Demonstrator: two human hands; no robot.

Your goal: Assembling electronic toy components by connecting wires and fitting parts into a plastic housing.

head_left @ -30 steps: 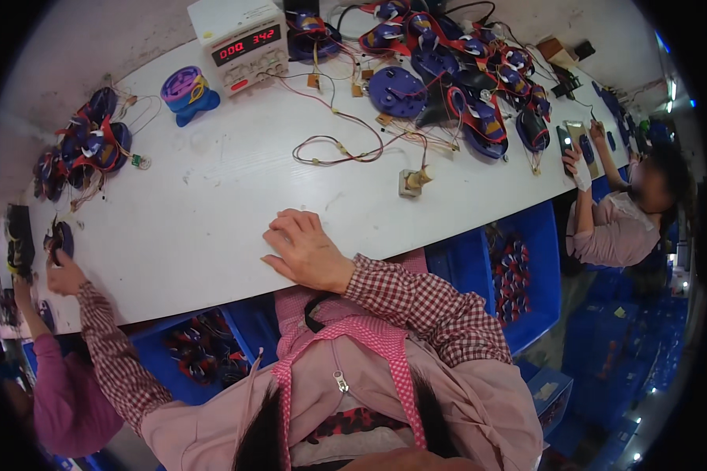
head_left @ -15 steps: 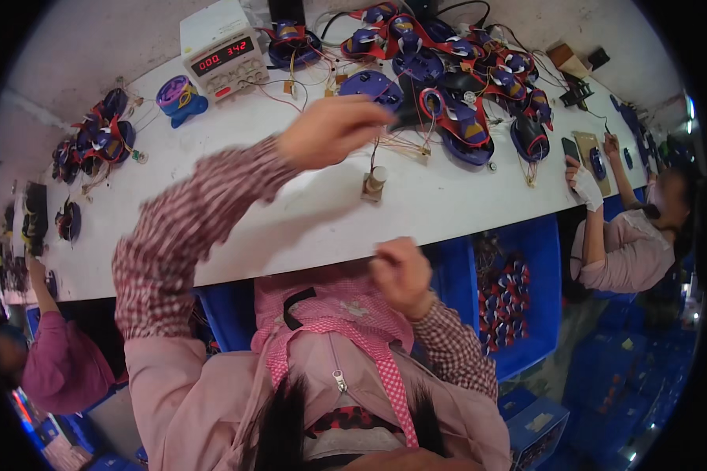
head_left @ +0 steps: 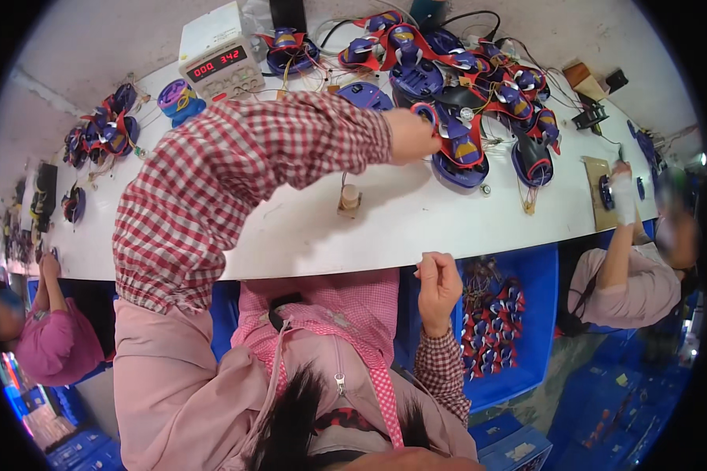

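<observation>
My left hand (head_left: 415,136) is stretched across the white table (head_left: 291,228) in a checked sleeve. Its curled fingers are at a heap of purple, red and black toy-like shells with wires, right beside a purple shell with a red rim (head_left: 461,145). What those fingers hold, if anything, is hidden. Just in front of the table edge is my right hand (head_left: 438,292), raised with fingers bent in against the thumb; anything between them is too small to make out. A small block with a round beige knob (head_left: 349,198) stands on the table below my left forearm.
A power supply with a red display (head_left: 218,59) stands at the back left, beside a purple and blue round holder (head_left: 179,100). More wired shells (head_left: 102,129) lie at the left. A blue bin (head_left: 534,337) of small parts is below the table edge. Co-workers sit at both sides.
My left hand has moved right and a little down, to the heaped shells. My right hand has shifted right and lower, its fingers now pointing up. The view has shifted slightly.
</observation>
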